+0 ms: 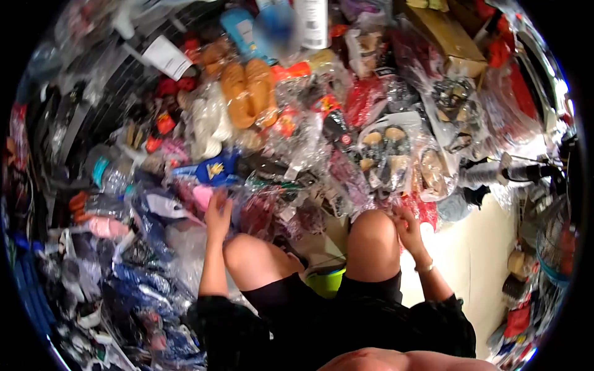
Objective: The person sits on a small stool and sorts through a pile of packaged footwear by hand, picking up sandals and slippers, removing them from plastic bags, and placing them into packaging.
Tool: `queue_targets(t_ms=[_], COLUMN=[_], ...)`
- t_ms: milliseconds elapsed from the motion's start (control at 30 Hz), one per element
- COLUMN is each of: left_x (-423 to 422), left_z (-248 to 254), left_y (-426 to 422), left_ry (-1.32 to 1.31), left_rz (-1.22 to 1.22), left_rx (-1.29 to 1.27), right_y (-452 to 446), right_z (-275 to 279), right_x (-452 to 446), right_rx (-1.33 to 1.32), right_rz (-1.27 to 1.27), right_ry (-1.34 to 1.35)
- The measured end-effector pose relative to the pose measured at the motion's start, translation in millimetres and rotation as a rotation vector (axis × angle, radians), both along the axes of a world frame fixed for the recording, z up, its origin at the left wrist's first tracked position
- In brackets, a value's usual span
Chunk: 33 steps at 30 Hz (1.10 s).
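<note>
My left hand (218, 215) is beside my left knee, its fingers slightly bent and apart at the edge of the plastic-wrapped pile. Just beyond the fingertips lies a pink piece (202, 196), perhaps part of a shoe; I cannot tell whether they touch. A blue item with a yellow emblem (215, 169) lies farther forward. My right hand (409, 230), with a bracelet at the wrist, is by the outer side of my right knee. Its fingers are loosely bent, with nothing visible in them. Red netting or plastic (419, 209) lies close beside it.
Bagged footwear surrounds me, including orange-brown slippers (236, 93) and dark pairs in clear bags (390, 148). A cardboard box (448, 46) stands back right. A green container (326, 282) is between my legs. Pale floor (473, 260) shows at right, near a black-handled object (529, 173).
</note>
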<state>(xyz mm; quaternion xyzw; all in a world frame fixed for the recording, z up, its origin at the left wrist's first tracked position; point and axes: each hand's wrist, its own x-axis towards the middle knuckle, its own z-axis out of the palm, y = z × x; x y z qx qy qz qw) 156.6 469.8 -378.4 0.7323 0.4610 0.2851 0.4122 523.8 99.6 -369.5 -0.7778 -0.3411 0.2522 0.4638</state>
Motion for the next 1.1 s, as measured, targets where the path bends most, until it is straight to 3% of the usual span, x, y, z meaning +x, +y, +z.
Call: queue_targets(t_ms=[67, 133, 167, 233, 333, 367, 400, 433, 500, 567, 633, 667, 700, 767, 800, 833, 867, 933, 1000, 1033, 1067, 1100], left_x=[30.5, 64.8, 83.9, 123.8, 177.4, 183.0, 199.8, 207.7, 225.4, 230.9, 229.7, 225.8, 212.1, 186.0, 172.5, 165.3, 180.4, 158.0, 137.4, 138.8, 124.6, 113.4], left_z=[5.0, -2.9, -1.7, 6.7, 17.4, -20.1, 15.5, -41.4, -48.8, -35.7, -15.9, -23.0, -41.3, -63.1, -81.7, -56.5, 41.6, 60.7, 102.7, 130.1, 136.9, 140.5], left_y=[38.4, 74.6, 85.7, 95.6, 100.5, 124.0, 106.5, 129.7, 134.6, 123.8, 109.2, 108.5, 118.8, 137.5, 150.8, 138.9, 75.4, 65.8, 39.7, 18.1, 7.9, -3.1], left_ry=[0.000, -0.028, -0.088, -0.128, -0.047, -0.036, -0.061, -0.048, -0.033, -0.290, -0.384, -0.562, -0.426, -0.410, -0.276, -0.341, -0.495, -0.568, -0.652, -0.750, -0.720, -0.775], left_rz=[0.052, 0.068, 0.094, 0.159, 0.300, 0.286, 0.295, 0.380, 0.441, 0.512, 0.567, 0.533, 0.508, 0.438, 0.446, 0.413, 0.423, 0.286, 0.105, 0.210, 0.088, 0.005], left_rx=[-0.063, -0.005, -0.115, -0.295, -0.501, -0.424, -0.531, -0.338, -0.144, -0.510, -0.449, -0.387, -0.312, -0.159, 0.189, 0.190, -0.125, -0.018, -0.137, -0.252, -0.235, -0.268], right_y=[13.3, 20.0, 26.3, 37.9, 44.4, 47.6, 50.0, 51.6, 54.6, 56.0, 58.5, 59.7, 59.5, 57.9, 57.5, 57.3, 56.5, 53.4, 56.2, 62.8, 70.8, 82.0], right_z=[49.9, 64.5, 75.1, 90.9, 76.8, 75.5, 74.0, 72.3, 68.0, 65.5, 70.3, 73.3, 73.2, 69.8, 69.4, 71.3, 71.9, 67.6, 53.6, 47.9, 45.7, 46.5], right_x=[-33.7, -53.8, -60.6, -68.7, -57.1, -55.3, -53.0, -51.2, -50.1, -47.1, -46.8, -46.0, -45.6, -46.7, -47.8, -49.2, -49.8, -49.8, -42.1, -39.1, -35.7, -32.5], right_rx=[0.030, -0.030, -0.027, -0.146, -0.152, -0.143, -0.141, -0.138, -0.142, -0.111, -0.103, -0.077, -0.084, -0.073, -0.056, -0.056, -0.068, -0.057, -0.091, 0.005, 0.105, 0.107], right_rz=[0.042, 0.098, 0.105, 0.251, 0.253, 0.254, 0.248, 0.258, 0.246, 0.259, 0.242, 0.255, 0.263, 0.248, 0.259, 0.243, 0.222, 0.234, 0.253, 0.141, 0.029, 0.023], right_ry=[-0.074, -0.359, -0.357, -0.601, -0.535, -0.542, -0.546, -0.539, -0.530, -0.515, -0.481, -0.457, -0.486, -0.489, -0.485, -0.482, -0.491, -0.422, -0.384, -0.054, 0.274, 0.273])
